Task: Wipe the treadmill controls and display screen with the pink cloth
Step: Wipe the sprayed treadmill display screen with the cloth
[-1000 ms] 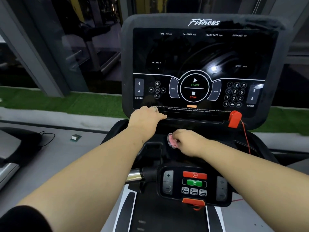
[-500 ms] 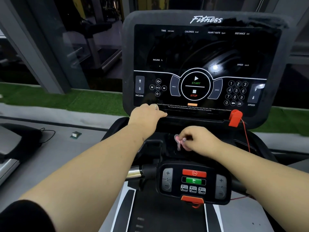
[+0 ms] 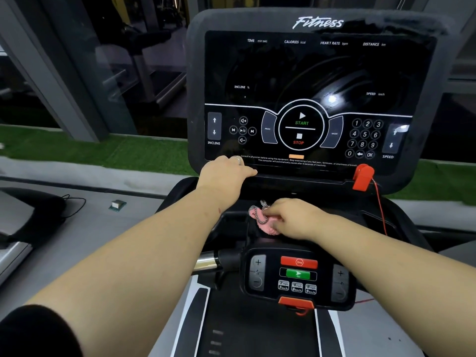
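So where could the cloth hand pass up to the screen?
Open path: between the left hand and the red safety clip, straight up from the pink cloth in the right hand. Crowded lower left, where the left hand rests on the display's edge.

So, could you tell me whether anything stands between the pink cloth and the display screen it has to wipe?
Nothing visible blocks the way. The right hand grips the pink cloth on the dark ledge below the console, and the display screen rises straight above it. The left hand rests on the console's lower-left edge, and the red safety clip hangs at the lower right, both off to the sides.
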Available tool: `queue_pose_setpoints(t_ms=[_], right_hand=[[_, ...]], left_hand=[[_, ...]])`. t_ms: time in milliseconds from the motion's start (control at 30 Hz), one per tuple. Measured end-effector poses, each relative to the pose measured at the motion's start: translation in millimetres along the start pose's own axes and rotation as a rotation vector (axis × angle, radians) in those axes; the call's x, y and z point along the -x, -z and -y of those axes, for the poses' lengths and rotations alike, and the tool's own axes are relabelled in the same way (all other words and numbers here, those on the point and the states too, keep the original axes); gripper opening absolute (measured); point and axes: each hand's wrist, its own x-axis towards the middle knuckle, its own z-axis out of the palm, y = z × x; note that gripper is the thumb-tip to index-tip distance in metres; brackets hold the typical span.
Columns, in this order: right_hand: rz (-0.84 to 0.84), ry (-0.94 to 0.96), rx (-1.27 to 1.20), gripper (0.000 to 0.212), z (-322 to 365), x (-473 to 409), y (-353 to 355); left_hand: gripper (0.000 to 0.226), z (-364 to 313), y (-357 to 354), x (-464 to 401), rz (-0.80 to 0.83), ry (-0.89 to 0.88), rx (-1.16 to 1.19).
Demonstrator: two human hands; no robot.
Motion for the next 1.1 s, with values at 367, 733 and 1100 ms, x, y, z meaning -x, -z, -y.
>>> queue_pose_setpoints(t_ms=[367, 733, 1100], right_hand=[[-0.053, -0.231, 0.279, 0.028, -9, 17, 18], [0.177, -0.005, 0.105, 0.046, 7, 7, 17], [0.216, -0.112, -0.08, 0.069, 32, -21, 13]], left_hand=[[0.072, 0, 2, 0, 0.007, -0.001, 0.0], [0.071, 0, 0, 0, -0.007, -0.009, 0.013], [0.074, -1, 1, 0, -0.01, -0.002, 0.026]])
